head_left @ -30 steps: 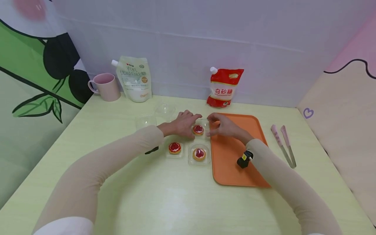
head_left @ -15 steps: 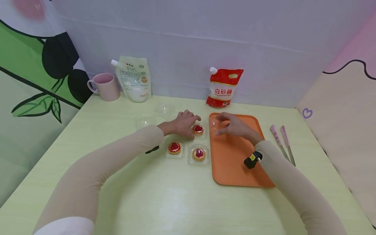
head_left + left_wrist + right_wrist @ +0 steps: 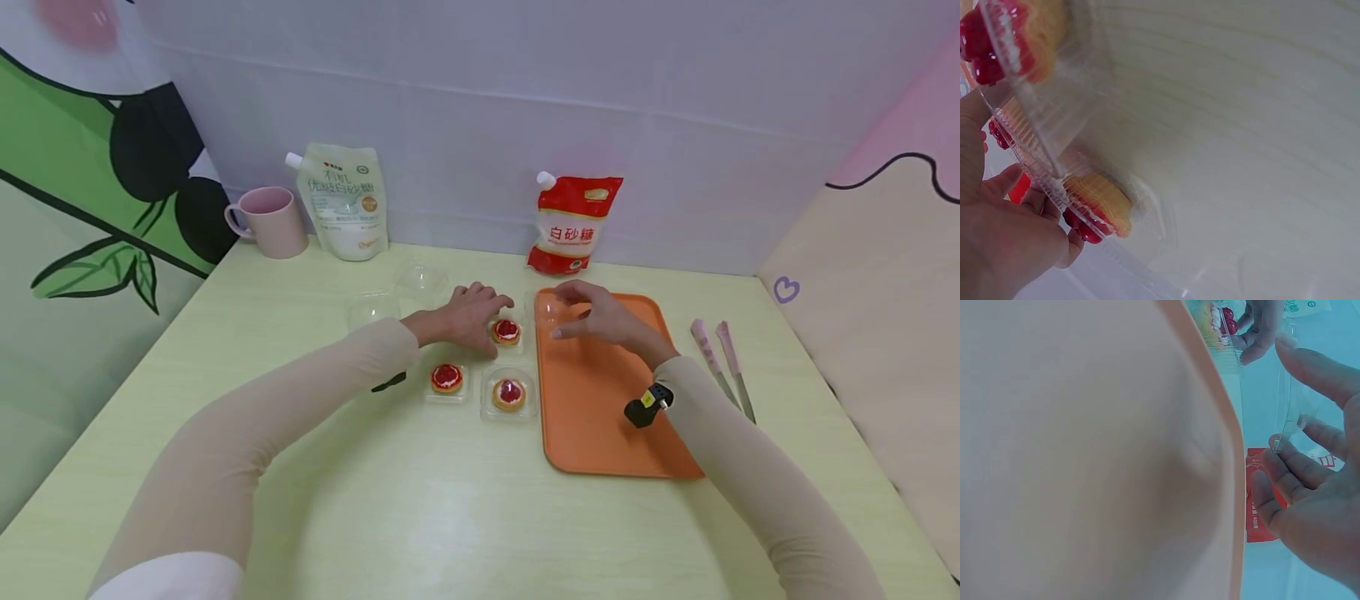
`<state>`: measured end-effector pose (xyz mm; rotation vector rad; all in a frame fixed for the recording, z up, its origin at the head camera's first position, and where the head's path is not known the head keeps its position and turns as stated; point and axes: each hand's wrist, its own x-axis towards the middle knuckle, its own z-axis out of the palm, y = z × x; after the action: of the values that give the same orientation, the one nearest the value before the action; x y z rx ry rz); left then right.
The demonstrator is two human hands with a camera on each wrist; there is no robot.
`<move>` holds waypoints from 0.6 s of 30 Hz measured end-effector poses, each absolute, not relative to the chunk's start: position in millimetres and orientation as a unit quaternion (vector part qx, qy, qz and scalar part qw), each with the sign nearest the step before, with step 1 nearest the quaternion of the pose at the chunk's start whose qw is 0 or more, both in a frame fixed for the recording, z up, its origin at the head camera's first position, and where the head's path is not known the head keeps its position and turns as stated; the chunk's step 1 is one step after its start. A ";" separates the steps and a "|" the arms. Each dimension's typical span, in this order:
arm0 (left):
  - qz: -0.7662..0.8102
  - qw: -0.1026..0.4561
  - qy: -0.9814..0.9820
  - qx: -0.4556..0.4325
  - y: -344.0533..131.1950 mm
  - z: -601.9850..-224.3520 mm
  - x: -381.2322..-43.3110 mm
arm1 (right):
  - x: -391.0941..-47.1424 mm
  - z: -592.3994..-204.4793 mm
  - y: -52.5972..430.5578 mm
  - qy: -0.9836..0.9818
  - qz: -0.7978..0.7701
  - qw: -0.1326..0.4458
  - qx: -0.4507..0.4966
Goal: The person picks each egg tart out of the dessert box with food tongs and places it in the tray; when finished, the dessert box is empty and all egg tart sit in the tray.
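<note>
1. Right hand is pinching a clear lid, holding it over the orange tray's far left corner.
2. Left hand is spreading thumb and fingers beside back tart; cannot tell if gripping.
3. Front left tart, front right tart are lying left of tray.

Left hand at the left margin, fingers bent at the edge of a lower clear container; within it, a tart (red berries, golden crust). Upper left: a second tart, cropped, seen through an upper clear container. Right: pale table with faint wood grain.
</note>
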<state>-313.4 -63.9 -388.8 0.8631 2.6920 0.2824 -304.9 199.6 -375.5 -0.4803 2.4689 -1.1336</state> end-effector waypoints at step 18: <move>0.167 0.139 0.927 0.306 -77.9 -367.1 -320.6 | -306.4 -372.8 195.5 0.874 -0.421 0.180 -0.163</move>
<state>-320.6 -77.9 -367.1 0.8841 2.6799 0.4835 -306.4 195.5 -372.8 -0.4604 2.4685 -1.1902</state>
